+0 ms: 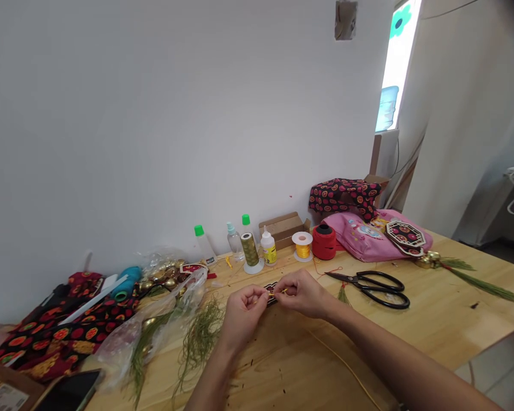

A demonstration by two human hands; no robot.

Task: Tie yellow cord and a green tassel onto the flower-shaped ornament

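My left hand [243, 313] and my right hand [303, 293] meet over the wooden table, fingertips pinched close together. Between them runs a short piece of yellow cord [278, 293], gripped by both. A small dark ornament with a pale outline [271, 286] shows just behind and beneath the fingertips; part of it is covered by my hands. To the right of my right hand lie black-handled scissors [370, 285], with a small green tassel [343, 295] beside the blades. Loose green threads [201, 331] are spread left of my left hand.
Behind my hands stand an olive thread cone [249, 250], a glue bottle [268, 249], a yellow cord spool [302, 250] and a red thread cone [324, 244]. At right, a pink bag [351, 237] bears an octagonal ornament [405, 237]. Patterned fabric [72, 319] and a phone [71, 391] lie left.
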